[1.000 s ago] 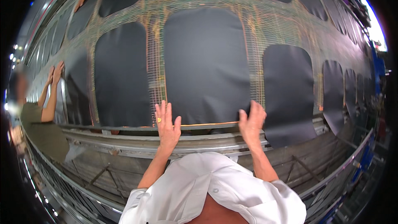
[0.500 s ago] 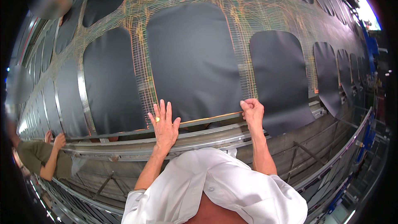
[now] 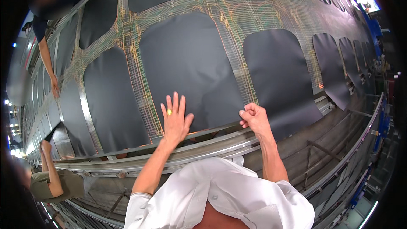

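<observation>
A large black sheet (image 3: 182, 55) with rounded far corners lies flat on a plate covered with fine coloured grid lines. Palm down, my left hand (image 3: 175, 118) rests near its near left corner, fingers spread, with a yellow band on one finger. At the near right corner, the fingertips of my right hand (image 3: 255, 119) are pinched together on the sheet's edge; the fingers partly hide the corner itself. To the right of that hand lies another black sheet (image 3: 275, 65), its near end hanging past the plate's edge.
A metal rail (image 3: 199, 150) runs along the plate's near side. Further black sheets lie in rows on both sides and beyond. At left, a co-worker in a green top (image 3: 63, 184) lifts a sheet's corner. Across the plate, another person's arm (image 3: 47, 61) reaches onto the sheets.
My left hand has moved further onto the sheet. My right hand remains at the near right corner. The green-clad co-worker has raised a sheet's corner, and a far person's arm has come in.
</observation>
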Available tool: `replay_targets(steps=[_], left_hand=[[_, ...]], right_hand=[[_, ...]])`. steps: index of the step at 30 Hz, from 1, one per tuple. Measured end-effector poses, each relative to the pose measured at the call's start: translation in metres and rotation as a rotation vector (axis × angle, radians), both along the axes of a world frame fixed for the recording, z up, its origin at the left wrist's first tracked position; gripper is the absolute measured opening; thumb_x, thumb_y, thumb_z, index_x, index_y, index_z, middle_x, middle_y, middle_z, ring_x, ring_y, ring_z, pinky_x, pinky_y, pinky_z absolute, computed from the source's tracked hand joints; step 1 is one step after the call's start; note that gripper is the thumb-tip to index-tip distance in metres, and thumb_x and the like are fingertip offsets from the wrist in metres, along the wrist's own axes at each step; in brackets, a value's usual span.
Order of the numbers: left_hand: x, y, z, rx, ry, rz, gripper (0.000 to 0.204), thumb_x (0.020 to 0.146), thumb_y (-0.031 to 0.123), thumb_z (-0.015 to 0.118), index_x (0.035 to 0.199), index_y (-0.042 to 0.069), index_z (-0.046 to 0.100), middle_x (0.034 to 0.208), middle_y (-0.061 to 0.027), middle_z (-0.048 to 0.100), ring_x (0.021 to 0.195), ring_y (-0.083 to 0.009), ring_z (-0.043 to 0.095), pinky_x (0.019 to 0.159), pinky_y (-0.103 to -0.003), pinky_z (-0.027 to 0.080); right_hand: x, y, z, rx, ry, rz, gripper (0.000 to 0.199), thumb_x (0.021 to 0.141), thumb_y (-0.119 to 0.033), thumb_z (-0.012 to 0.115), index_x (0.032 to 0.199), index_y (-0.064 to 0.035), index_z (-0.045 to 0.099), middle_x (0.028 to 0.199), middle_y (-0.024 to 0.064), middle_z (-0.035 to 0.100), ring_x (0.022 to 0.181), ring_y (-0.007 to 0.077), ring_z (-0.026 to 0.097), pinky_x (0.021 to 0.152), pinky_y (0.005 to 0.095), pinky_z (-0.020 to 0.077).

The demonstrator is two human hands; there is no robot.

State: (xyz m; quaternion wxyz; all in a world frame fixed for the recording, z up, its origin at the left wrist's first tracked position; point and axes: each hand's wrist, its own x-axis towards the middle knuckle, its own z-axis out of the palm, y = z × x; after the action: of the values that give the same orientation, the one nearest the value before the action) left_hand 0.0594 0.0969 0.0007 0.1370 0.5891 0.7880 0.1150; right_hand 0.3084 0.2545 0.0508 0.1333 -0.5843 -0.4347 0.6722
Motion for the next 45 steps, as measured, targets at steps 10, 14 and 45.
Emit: replay_targets(steps=[10, 14, 45], left_hand=[[-0.001, -0.036, 0.03, 0.419, -0.333, 0.575, 0.034, 0.085, 0.006, 0.069, 0.117, -0.001, 0.06, 0.117, -0.0155, 0.06, 0.1, -0.0264, 0.059, 0.087, -0.035, 0.049], [0.008, -0.07, 0.03, 0.187, -0.559, 0.737, 0.014, 0.087, 0.009, 0.07, 0.096, -0.002, 0.067, 0.081, -0.006, 0.065, 0.065, -0.0118, 0.057, 0.059, -0.027, 0.047], [-0.162, 0.121, 0.215, 0.778, -1.346, 0.774, 0.028, 0.095, 0.024, 0.063, 0.103, -0.002, 0.067, 0.092, -0.0137, 0.072, 0.067, -0.0217, 0.07, 0.052, -0.031, 0.058]], right_hand=[[-0.045, 0.051, -0.041, 0.187, -0.243, 0.318, 0.028, 0.085, -0.015, 0.07, 0.103, 0.0051, 0.063, 0.09, 0.0078, 0.067, 0.081, 0.0136, 0.059, 0.071, 0.0306, 0.0475], [-0.059, 0.053, -0.048, 0.236, 0.034, 0.23, 0.024, 0.084, -0.015, 0.07, 0.095, 0.0049, 0.062, 0.081, 0.0048, 0.059, 0.076, 0.0142, 0.052, 0.068, 0.0336, 0.0444], [-0.208, 0.203, 0.137, 0.095, 0.512, 0.054, 0.018, 0.092, -0.012, 0.066, 0.09, 0.0057, 0.066, 0.082, 0.0118, 0.067, 0.073, 0.0158, 0.063, 0.069, 0.0271, 0.0519]])
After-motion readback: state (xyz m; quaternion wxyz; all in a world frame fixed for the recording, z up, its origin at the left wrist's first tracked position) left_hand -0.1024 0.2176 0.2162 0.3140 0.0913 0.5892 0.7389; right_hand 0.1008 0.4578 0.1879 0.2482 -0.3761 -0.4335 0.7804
